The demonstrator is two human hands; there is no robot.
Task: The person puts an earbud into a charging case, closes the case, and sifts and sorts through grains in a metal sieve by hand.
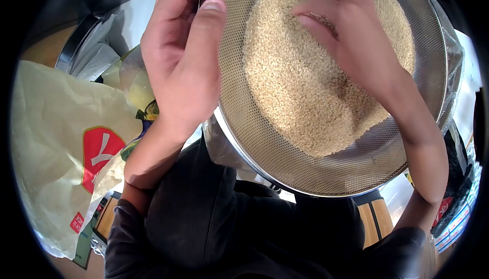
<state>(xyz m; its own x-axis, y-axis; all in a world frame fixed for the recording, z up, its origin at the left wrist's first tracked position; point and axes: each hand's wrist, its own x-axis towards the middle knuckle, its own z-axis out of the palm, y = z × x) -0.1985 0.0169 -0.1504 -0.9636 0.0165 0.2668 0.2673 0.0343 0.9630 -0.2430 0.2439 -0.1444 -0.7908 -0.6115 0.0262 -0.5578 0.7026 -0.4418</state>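
A large round metal mesh sieve [275,164] holds a broad heap of pale brown grain [305,90] that looks like unpolished rice. Above its left rim is my left hand [186,55], palm turned inward, thumb and forefinger apart with nothing visible between them. The other fingers are curled and partly hidden; whether they touch the rim I cannot tell. My right hand [361,39] reaches over the heap from the right. Its thumb and fingers are bent together at the grain's surface, with some grains showing between them. A shallow hollow in the grain lies beneath that wrist.
Clear plastic [224,149] shows under the sieve. At the left stands a cream bag [56,126] with a red emblem, near a yellowish see-through bag [137,83]. My dark-clothed legs [193,213] are below. A black and red package [448,202] sits at the lower right.
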